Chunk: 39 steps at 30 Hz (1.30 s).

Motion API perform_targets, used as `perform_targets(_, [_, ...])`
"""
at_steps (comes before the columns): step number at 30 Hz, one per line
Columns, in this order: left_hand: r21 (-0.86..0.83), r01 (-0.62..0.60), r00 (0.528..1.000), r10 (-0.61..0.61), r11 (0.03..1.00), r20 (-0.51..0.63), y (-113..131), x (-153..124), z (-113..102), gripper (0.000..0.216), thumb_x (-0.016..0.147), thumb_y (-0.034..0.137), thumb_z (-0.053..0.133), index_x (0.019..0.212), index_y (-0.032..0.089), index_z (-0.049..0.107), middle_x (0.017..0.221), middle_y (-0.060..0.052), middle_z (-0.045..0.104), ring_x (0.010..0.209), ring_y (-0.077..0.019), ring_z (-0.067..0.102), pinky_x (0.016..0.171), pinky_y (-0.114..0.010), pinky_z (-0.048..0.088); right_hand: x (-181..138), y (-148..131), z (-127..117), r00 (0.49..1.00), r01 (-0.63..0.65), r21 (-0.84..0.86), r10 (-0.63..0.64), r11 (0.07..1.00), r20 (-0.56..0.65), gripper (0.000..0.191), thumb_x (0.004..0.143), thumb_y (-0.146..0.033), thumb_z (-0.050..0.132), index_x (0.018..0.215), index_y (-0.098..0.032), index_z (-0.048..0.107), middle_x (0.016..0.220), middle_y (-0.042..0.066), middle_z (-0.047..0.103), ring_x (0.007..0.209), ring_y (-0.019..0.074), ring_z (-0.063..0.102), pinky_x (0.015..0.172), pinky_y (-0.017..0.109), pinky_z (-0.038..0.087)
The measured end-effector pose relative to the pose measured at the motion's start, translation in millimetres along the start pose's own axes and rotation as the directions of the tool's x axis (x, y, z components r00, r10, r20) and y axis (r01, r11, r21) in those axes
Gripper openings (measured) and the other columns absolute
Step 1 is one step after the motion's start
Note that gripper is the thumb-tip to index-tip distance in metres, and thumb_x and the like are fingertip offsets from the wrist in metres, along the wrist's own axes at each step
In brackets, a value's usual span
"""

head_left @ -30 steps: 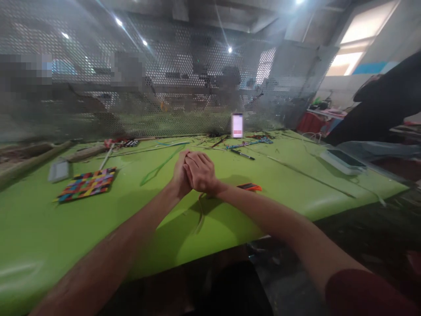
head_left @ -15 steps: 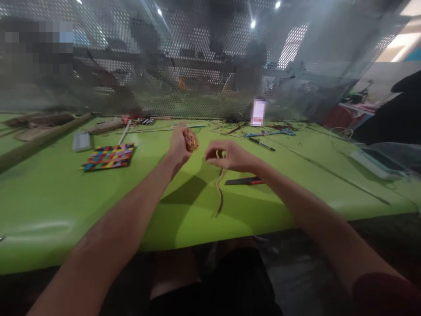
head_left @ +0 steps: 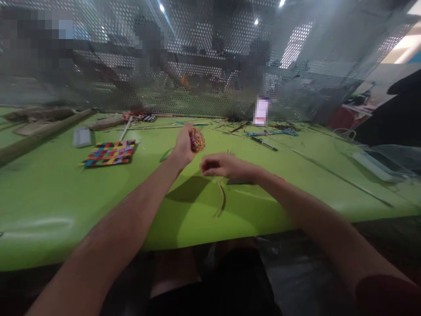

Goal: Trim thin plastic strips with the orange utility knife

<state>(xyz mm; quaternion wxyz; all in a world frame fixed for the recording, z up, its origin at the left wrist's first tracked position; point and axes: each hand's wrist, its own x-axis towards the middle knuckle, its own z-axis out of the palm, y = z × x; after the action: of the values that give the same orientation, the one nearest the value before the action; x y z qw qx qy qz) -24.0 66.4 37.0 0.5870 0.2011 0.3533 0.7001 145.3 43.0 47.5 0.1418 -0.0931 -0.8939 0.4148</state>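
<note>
My left hand (head_left: 184, 144) is closed around a small rounded bundle (head_left: 198, 140) mottled in red, yellow and purple, held above the green table. To its right, my right hand (head_left: 221, 166) has its fingers curled together, apart from the bundle. Whatever is in those fingers, if anything, is hidden. Below the right hand a thin tan strip (head_left: 222, 197) curves over the tabletop, and its upper part passes behind the hand. A cutter knife (head_left: 241, 181) lies partly covered by the right hand and wrist. Near my left wrist is a small green loop (head_left: 166, 154).
A colourful woven mat (head_left: 110, 153) and a whitish box (head_left: 82, 137) lie left. A pen (head_left: 264, 143), a blue patterned strip (head_left: 272, 133) and a lit phone (head_left: 262, 110) are beyond my right hand. A long thin stick (head_left: 342, 177) lies right, near a plastic-wrapped box (head_left: 375, 164).
My right hand has moved slightly down and left, and its curled fingers look tighter. The bundle in my left hand has turned more toward me. The view has shifted a little.
</note>
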Motion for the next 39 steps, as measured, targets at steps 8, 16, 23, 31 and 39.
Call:
perform_targets(8, [0.042, 0.173, 0.974, -0.177, 0.984, 0.142, -25, -24, 19, 0.044, 0.103, 0.035, 0.035, 0.066, 0.019, 0.054, 0.050, 0.000, 0.057, 0.040, -0.0121, 0.053, 0.043, -0.024, 0.042, 3, 10, -20, 0.776, 0.063, 0.097, 0.013, 0.993, -0.630, 0.026, 0.075, -0.041, 0.082, 0.079, -0.018, 0.071, 0.090, 0.003, 0.066, 0.083, 0.0126, 0.060, 0.070, 0.024, 0.048])
perform_targets(16, [0.050, 0.149, 0.977, -0.155, 0.988, 0.149, -28, -23, 15, 0.043, 0.101, 0.040, 0.041, 0.070, 0.017, 0.059, 0.054, -0.002, 0.061, 0.043, -0.0126, 0.057, 0.047, -0.024, 0.045, 4, 28, -21, 0.701, 0.007, -0.117, -0.089, 0.993, -0.708, 0.014, 0.081, -0.033, 0.078, 0.081, -0.018, 0.075, 0.086, 0.003, 0.065, 0.077, 0.0112, 0.058, 0.064, 0.022, 0.046])
perform_targets(23, [0.116, 0.121, 0.928, -0.153, 0.986, 0.340, -31, -26, 12, 0.049, 0.096, 0.058, 0.051, 0.076, 0.016, 0.067, 0.071, -0.006, 0.071, 0.059, -0.0137, 0.066, 0.059, -0.024, 0.053, 1, 25, -19, 0.703, -0.006, -0.497, -0.350, 0.868, -0.619, 0.012, 0.091, -0.019, 0.067, 0.092, -0.020, 0.080, 0.089, 0.004, 0.066, 0.086, 0.0149, 0.061, 0.080, 0.030, 0.049])
perform_targets(31, [0.042, 0.188, 0.963, -0.192, 0.981, 0.187, -33, -19, 10, 0.045, 0.097, 0.056, 0.047, 0.074, 0.019, 0.062, 0.060, -0.003, 0.064, 0.052, -0.0155, 0.060, 0.056, -0.029, 0.053, 0, 20, -28, 0.639, -0.012, -0.516, -0.391, 0.856, -0.663, 0.028, 0.101, -0.032, 0.051, 0.097, -0.018, 0.075, 0.091, 0.006, 0.064, 0.085, 0.0154, 0.059, 0.074, 0.029, 0.050])
perform_targets(39, [-0.034, 0.240, 0.951, -0.228, 0.970, 0.209, -39, -11, 11, 0.043, 0.099, 0.051, 0.043, 0.077, 0.019, 0.060, 0.059, -0.002, 0.062, 0.052, -0.0149, 0.060, 0.057, -0.027, 0.051, 0, 7, -31, 0.582, 0.053, -0.529, -0.456, 0.847, -0.673, 0.027, 0.101, -0.032, 0.049, 0.098, -0.019, 0.073, 0.096, 0.006, 0.068, 0.094, 0.0167, 0.063, 0.088, 0.034, 0.052])
